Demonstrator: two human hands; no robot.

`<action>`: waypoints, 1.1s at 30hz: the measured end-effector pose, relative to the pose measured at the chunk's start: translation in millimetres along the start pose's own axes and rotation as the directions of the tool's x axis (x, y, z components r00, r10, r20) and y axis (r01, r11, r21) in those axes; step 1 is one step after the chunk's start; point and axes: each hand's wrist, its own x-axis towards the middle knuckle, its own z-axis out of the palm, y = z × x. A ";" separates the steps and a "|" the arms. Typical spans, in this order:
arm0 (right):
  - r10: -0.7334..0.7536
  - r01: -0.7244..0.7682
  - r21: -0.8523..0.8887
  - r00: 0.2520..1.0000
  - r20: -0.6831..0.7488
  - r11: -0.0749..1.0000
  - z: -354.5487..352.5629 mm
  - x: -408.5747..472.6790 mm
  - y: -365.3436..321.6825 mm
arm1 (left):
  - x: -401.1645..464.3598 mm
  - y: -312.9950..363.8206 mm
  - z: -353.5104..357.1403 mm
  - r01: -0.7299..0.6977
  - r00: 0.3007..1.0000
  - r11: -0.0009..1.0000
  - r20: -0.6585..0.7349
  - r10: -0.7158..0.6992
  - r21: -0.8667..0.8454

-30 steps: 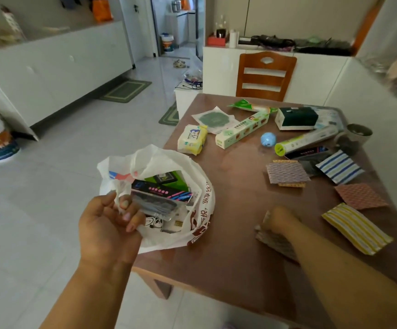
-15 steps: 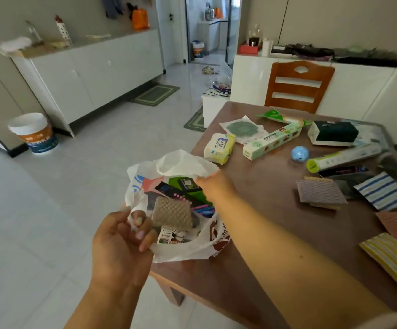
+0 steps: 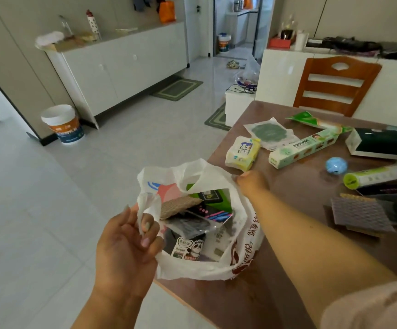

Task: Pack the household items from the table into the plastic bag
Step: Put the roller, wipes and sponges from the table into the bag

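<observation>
The left hand (image 3: 126, 243) has its fingers (image 3: 146, 227) pinched closed on one twisted handle of the bag (image 3: 242, 255). The right hand (image 3: 252, 184) is at the far rim of the bag; if its fingers grip the plastic or are empty, I cannot tell. The bag sits at the corner of the tabletop (image 3: 295, 198), partly over the edge, and it is already full: a sponge (image 3: 177, 205) and a green box (image 3: 214, 198) lie high. If the left hand lets go, I think the bag can tip to the floor. The tissue pack (image 3: 241, 153) and wrap box (image 3: 304, 148) wait near.
</observation>
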 end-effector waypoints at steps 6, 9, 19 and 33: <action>0.158 -0.078 0.365 0.968 -0.194 0.928 -40.2 12.6 19.5 | 19.1 2.2 23.1 -0.027 0.993 0.999 0.116 0.024 0.020; 0.256 -0.130 0.445 0.938 -0.234 0.886 -65.3 13.8 41.3 | 29.7 -4.7 39.8 -0.014 0.983 1.000 0.181 0.011 0.016; 0.454 -0.169 0.525 0.751 -0.479 0.834 -150.3 -3.7 116.1 | 66.2 -56.9 104.4 0.098 0.919 0.995 0.380 -0.102 0.032; 0.249 -0.158 0.338 0.938 -0.243 0.928 -146.6 0.2 141.3 | 93.1 -100.1 132.6 0.248 0.932 0.966 0.254 -0.260 0.078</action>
